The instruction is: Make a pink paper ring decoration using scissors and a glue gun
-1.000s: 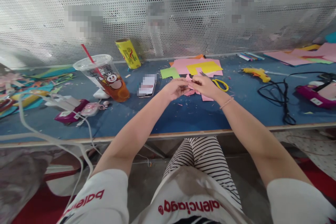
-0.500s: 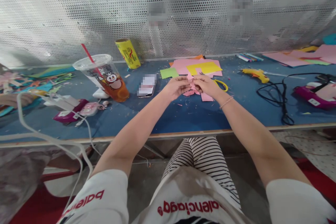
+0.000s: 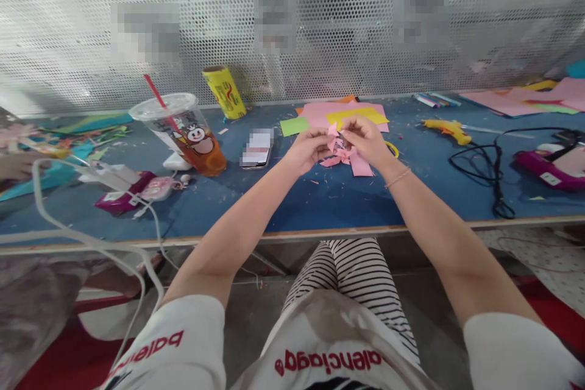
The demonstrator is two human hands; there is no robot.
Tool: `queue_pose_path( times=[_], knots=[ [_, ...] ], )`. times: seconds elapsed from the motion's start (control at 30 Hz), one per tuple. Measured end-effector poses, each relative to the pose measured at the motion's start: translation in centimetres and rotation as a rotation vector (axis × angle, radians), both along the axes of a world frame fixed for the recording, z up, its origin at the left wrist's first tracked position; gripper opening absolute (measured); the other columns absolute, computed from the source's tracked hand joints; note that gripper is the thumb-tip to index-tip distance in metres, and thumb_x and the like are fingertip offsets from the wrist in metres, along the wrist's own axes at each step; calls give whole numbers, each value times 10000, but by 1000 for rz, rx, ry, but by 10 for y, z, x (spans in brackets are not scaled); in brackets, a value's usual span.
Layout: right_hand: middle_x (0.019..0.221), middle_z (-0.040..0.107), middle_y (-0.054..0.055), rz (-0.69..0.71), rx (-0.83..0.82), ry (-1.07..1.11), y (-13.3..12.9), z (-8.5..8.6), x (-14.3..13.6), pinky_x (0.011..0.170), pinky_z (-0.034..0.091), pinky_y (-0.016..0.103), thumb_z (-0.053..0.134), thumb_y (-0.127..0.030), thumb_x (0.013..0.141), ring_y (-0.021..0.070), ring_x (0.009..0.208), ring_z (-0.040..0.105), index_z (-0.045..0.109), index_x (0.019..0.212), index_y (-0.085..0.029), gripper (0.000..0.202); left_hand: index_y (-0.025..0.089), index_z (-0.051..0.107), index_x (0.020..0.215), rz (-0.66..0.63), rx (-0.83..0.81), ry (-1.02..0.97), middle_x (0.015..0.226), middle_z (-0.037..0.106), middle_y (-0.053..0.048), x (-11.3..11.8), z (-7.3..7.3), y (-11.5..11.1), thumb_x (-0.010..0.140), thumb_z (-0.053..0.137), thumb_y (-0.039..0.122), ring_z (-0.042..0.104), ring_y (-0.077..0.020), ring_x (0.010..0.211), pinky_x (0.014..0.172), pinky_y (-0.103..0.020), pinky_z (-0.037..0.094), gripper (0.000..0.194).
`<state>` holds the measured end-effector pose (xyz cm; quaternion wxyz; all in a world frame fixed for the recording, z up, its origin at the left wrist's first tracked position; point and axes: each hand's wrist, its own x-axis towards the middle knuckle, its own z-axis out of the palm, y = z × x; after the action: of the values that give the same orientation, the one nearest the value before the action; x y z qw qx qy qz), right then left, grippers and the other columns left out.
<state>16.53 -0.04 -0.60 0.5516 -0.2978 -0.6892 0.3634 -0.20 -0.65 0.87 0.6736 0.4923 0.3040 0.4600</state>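
My left hand (image 3: 308, 149) pinches a small folded piece of pink paper (image 3: 333, 134) over the blue table. Close beside it, my right hand (image 3: 365, 139) has its thumb and fingertips pressed together near the same piece; whether something small is between them is too tiny to make out. Below the hands lie pink paper scraps (image 3: 340, 158) and a pink strip (image 3: 360, 164). Behind them are pink sheets (image 3: 320, 111), a yellow strip (image 3: 365, 114) and a green piece (image 3: 294, 127). The yellow scissor handle (image 3: 392, 148) shows partly past my right hand.
Left of my hands are a phone (image 3: 257, 149), a tilted drink cup (image 3: 196, 137), a yellow roll (image 3: 225, 94) and a purple power strip (image 3: 123, 195) with white cables. A yellow glue gun (image 3: 446, 131) with a black cord lies right. Another person's hand (image 3: 18, 167) is far left.
My right hand has lifted and drawn slightly away from my left, leaving more of the pink piece showing. The other person's hand at the far left has shifted.
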Motion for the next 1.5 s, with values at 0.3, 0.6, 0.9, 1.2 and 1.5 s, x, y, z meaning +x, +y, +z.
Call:
queue_pose_path(
  times=[0.3,0.6,0.9,1.2,1.5],
  knots=[
    [653,495,-35,242,-235,190,-4,1,-8,527,410,211,625,-341,784,64,561,505,503,742,-185,202,122,632,773,-43,85,18,657,636,8,-1,-2,-1,680,705,165,609,-60,600,653,-206,504,125],
    [671,495,-31,227,-264,171,-6,2,-9,518,401,199,631,-357,772,61,574,497,467,727,-193,237,123,636,766,-41,60,33,658,638,2,-1,0,-4,689,697,159,607,-58,597,653,-203,498,105],
    [674,495,-38,280,-265,169,-5,1,-8,547,411,211,639,-341,762,66,579,508,482,766,-191,218,119,642,763,-62,13,7,627,632,-1,-2,-1,-2,697,673,136,606,-65,578,681,-222,514,74],
    [672,498,-36,254,-254,155,-5,2,-7,530,393,204,627,-301,766,60,570,489,495,768,-187,174,120,638,750,-39,39,32,631,621,6,-2,-2,0,697,677,145,591,-56,565,654,-211,507,71],
    [670,497,-29,250,-270,163,-7,3,-9,528,401,208,609,-299,767,66,578,489,504,749,-188,154,117,633,741,-38,60,49,628,616,9,-2,-1,-1,678,701,175,574,-47,543,614,-201,484,109]
  ],
)
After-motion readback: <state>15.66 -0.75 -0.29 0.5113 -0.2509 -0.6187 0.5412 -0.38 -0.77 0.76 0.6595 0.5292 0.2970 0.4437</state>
